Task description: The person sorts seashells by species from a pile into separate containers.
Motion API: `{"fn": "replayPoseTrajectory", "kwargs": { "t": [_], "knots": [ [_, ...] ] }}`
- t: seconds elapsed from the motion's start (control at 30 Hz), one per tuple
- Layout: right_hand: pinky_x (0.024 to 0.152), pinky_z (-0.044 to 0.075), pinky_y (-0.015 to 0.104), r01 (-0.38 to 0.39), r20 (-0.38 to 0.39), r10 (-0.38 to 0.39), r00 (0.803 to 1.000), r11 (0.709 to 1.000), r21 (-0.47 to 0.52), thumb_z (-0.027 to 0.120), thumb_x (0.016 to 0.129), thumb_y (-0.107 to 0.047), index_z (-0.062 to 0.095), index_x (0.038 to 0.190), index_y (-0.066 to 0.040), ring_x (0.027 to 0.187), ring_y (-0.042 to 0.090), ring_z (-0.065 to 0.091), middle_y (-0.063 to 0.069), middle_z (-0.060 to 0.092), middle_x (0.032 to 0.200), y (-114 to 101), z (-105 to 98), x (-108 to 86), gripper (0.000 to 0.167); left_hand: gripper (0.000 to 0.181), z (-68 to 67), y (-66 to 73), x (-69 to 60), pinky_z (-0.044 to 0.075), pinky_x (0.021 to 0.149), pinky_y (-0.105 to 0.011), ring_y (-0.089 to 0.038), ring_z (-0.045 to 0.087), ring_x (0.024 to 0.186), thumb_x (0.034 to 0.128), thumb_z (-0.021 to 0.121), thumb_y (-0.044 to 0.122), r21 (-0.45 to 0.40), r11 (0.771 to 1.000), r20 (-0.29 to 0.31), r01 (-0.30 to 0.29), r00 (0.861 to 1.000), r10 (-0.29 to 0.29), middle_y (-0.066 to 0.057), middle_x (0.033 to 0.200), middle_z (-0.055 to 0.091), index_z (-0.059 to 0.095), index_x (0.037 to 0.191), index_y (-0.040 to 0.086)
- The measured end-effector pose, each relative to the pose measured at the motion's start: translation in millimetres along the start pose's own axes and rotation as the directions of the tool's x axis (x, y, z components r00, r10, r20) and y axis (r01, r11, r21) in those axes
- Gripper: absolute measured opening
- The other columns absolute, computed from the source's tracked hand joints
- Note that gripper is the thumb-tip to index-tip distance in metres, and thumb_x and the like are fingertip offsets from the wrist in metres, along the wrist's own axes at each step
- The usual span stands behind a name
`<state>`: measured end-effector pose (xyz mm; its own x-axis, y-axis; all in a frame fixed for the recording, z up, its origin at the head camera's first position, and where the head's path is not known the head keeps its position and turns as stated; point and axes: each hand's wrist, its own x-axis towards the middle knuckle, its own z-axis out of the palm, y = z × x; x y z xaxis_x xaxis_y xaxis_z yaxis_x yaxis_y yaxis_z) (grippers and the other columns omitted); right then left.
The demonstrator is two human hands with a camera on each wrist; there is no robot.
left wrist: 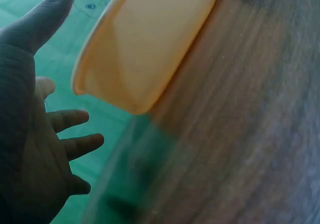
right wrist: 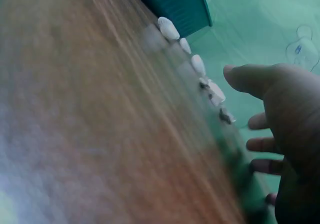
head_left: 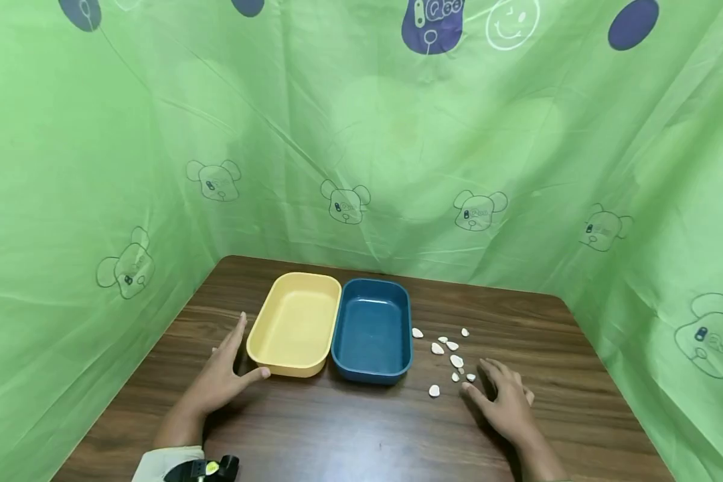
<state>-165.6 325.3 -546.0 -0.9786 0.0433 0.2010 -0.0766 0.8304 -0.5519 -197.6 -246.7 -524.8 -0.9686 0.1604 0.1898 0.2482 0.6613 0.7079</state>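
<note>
Several small white seashells lie scattered on the table to the right of a blue tray; ribs show on one shell in the right wrist view. My right hand is just beside the nearest shells, fingers spread and loosely bent, holding nothing. A yellow tray sits left of the blue one, the two side by side. At the yellow tray's lower left corner is my left hand, thumb and fingers apart and nothing in it. Whether its thumb touches the tray I cannot tell.
The brown wooden table has both trays toward its back. A green curtain with printed bear faces hangs behind and along both sides. A dark strap with a small device is on the left wrist.
</note>
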Motion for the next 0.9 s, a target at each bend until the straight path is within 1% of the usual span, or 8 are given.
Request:
{"fn": "replayPoseTrajectory", "kwargs": {
  "t": [0.07,0.13,0.2,0.3,0.43,0.6,0.77,0.9],
  "knots": [
    [0.103,0.022,0.072,0.003,-0.012,-0.002,1.000,0.999,0.043,0.080,0.099,-0.042,0.059,0.153,-0.002,0.142,0.048,0.043,0.027,0.055,0.157,3.9,0.9,2.1,0.070,0.133,4.2,-4.7,1.7,0.014,0.125,-0.082,-0.059,0.018,0.163,0.0881,0.092,0.037,-0.061,0.998,0.007,-0.012,1.000,0.012,-0.030,0.180,0.020,-0.005,0.178,0.024],
    [0.104,0.021,0.070,-0.001,-0.023,0.003,1.000,0.996,0.085,0.080,0.100,-0.038,0.061,0.152,-0.003,0.141,0.046,0.044,0.026,0.058,0.155,6.5,2.8,4.2,0.066,0.135,8.3,-9.0,2.7,0.020,0.136,-0.054,-0.058,0.020,0.163,0.0866,0.094,0.029,-0.141,0.989,0.009,-0.034,0.999,0.036,-0.032,0.177,0.024,-0.005,0.178,0.022],
    [0.104,0.020,0.067,-0.011,-0.033,0.015,0.999,0.993,0.115,0.079,0.101,-0.036,0.062,0.150,-0.003,0.140,0.043,0.046,0.024,0.060,0.153,8.8,5.7,6.9,0.062,0.135,11.3,-12.7,3.2,0.024,0.131,-0.024,-0.059,0.023,0.162,0.0855,0.095,0.019,-0.230,0.972,0.007,-0.057,0.998,0.061,-0.035,0.176,0.026,-0.004,0.178,0.020],
    [0.102,0.022,0.061,-0.020,-0.053,0.027,0.998,0.991,0.132,0.079,0.101,-0.034,0.065,0.148,-0.004,0.137,0.039,0.048,0.021,0.064,0.150,11.2,9.3,11.9,0.058,0.135,13.2,-18.7,3.8,0.025,0.113,-0.001,-0.060,0.029,0.158,0.0851,0.093,0.008,-0.318,0.945,0.008,-0.082,0.996,0.089,-0.036,0.175,0.026,-0.004,0.178,0.018],
    [0.097,0.024,0.055,0.030,-0.090,-0.019,0.996,0.991,0.128,0.082,0.098,-0.028,0.071,0.140,-0.003,0.130,0.037,0.053,0.019,0.069,0.141,13.5,9.3,18.5,0.050,0.135,14.0,-23.4,6.4,0.028,0.112,-0.002,-0.061,0.031,0.157,0.0848,0.093,0.004,-0.352,0.932,0.006,-0.086,0.995,0.095,-0.035,0.175,0.027,-0.004,0.178,0.020],
    [0.097,0.024,0.055,0.087,-0.114,-0.071,0.991,0.987,0.136,0.088,0.090,-0.013,0.078,0.124,-0.002,0.125,0.036,0.054,0.018,0.073,0.132,17.7,5.6,20.1,0.037,0.134,16.9,-27.6,11.1,0.025,0.113,0.000,-0.059,0.020,0.161,0.0868,0.091,0.003,-0.415,0.908,0.047,-0.060,0.995,0.087,-0.034,0.178,0.021,-0.006,0.177,0.021],
    [0.102,0.024,0.063,0.061,-0.076,-0.050,0.996,0.986,0.156,0.089,0.091,-0.012,0.082,0.117,-0.004,0.133,0.039,0.053,0.017,0.072,0.134,20.0,4.4,18.6,0.029,0.130,15.3,-30.5,9.2,0.029,0.111,0.000,-0.054,0.021,0.162,0.0902,0.087,0.003,-0.466,0.884,0.070,-0.021,0.996,0.060,-0.034,0.176,0.025,-0.007,0.177,0.021],
    [0.104,0.023,0.066,0.025,-0.048,-0.017,0.999,0.985,0.171,0.087,0.093,-0.016,0.083,0.115,-0.007,0.134,0.040,0.053,0.017,0.071,0.136,18.2,5.3,17.9,0.024,0.128,14.4,-31.3,8.0,0.029,0.111,0.000,-0.054,0.019,0.163,0.0911,0.087,0.005,-0.463,0.886,0.079,-0.003,0.996,0.044,-0.034,0.179,0.018,-0.006,0.178,0.024]
  ]
}}
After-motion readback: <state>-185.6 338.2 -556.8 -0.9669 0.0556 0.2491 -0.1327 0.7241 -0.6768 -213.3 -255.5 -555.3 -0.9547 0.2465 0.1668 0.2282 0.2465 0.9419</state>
